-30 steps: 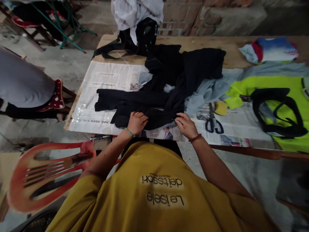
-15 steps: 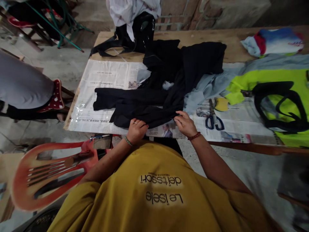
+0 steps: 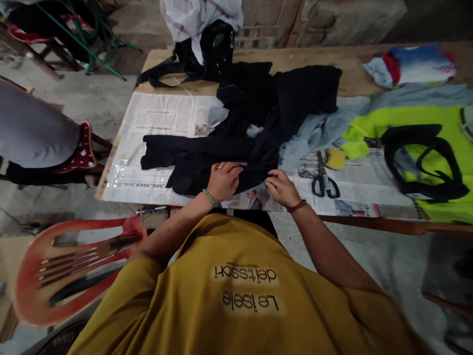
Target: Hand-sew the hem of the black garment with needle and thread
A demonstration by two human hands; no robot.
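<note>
Lying under both hands, the black garment (image 3: 236, 133) has its near edge pinched by left hand (image 3: 226, 180) and right hand (image 3: 281, 187).

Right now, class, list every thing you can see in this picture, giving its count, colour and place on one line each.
black garment: one, black, middle of the table on the newspaper
newspaper: several sheets, white, spread over the table
scissors: one, dark blue handles, right of the hands
yellow garment: one, neon yellow with black trim, right side
grey cloth: one, pale grey, beside the black garment
bag: one, black, far edge
chair: one, red, on the floor at left
left hand: gripping the black garment's near edge
right hand: pinching the same edge
</note>
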